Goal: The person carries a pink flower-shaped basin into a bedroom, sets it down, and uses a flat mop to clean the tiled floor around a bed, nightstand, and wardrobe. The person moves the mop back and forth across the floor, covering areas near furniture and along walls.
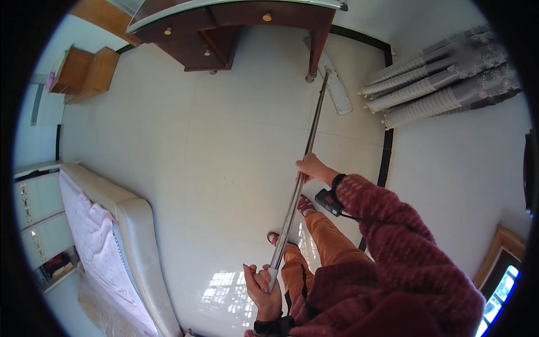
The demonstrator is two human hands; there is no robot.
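Note:
A flat mop with a long metal handle (291,209) slants across the view from my body toward the desk. Its long pale mop head (339,94) lies on the floor beside the desk's right leg. My right hand (314,168) is closed round the middle of the handle. Lower down, my left hand (263,287) grips the white end piece (273,276) of the handle, its fingers curled. Both wrists wear dark bands, and a small black box sits by the right one.
A dark red wooden desk (269,17) with round knobs stands at the far side. Grey patterned curtains (438,81) hang at the right wall. A bed with a pale frame (137,224) is at left, brown wooden boxes (104,73) at far left. Pale tiled floor (213,140) lies between.

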